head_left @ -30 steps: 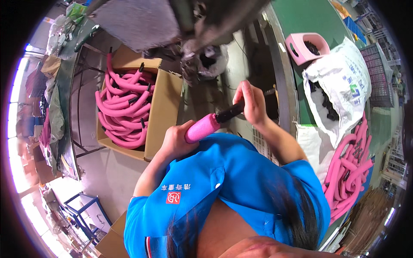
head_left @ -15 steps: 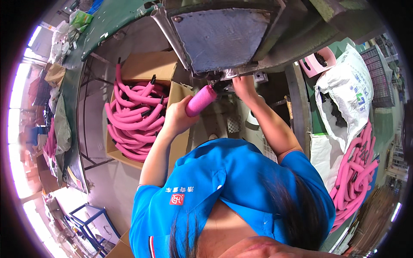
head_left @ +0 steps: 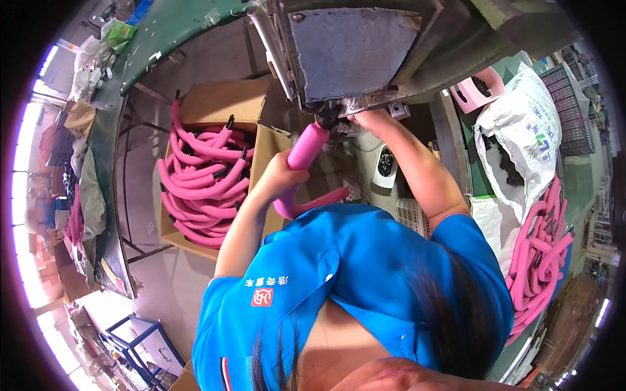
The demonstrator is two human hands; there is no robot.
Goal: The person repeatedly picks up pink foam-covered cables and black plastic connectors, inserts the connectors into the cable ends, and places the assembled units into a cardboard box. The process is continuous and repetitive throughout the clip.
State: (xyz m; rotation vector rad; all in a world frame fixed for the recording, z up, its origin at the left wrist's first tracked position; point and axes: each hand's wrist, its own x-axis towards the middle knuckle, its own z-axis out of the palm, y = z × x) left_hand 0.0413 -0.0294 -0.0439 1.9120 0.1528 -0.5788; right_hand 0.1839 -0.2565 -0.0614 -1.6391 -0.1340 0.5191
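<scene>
My left hand point(head_left: 287, 174) is wrapped round a pink foam-covered tube point(head_left: 308, 144). The tube slants upward, its top end meeting a dark part under the machine head point(head_left: 355, 55). Below my hand the tube bends, and its lower length curves off to the right in front of my blue shirt. My right hand point(head_left: 370, 122) reaches up under the machine's lower edge, just right of the tube's top end. Its fingers are hidden there, so what they touch does not show.
At left, an open cardboard box point(head_left: 266, 146) holds many pink tubes with black ends. On the right are a pink container point(head_left: 499, 85) with black pieces, a white sack point(head_left: 544, 114) and a pile of pink tubes point(head_left: 538, 260). A white tray point(head_left: 383, 181) sits below the machine.
The tube's top end has risen against the machine and its curved lower length has come into view. My right forearm has shifted slightly up and right; the view has moved a little.
</scene>
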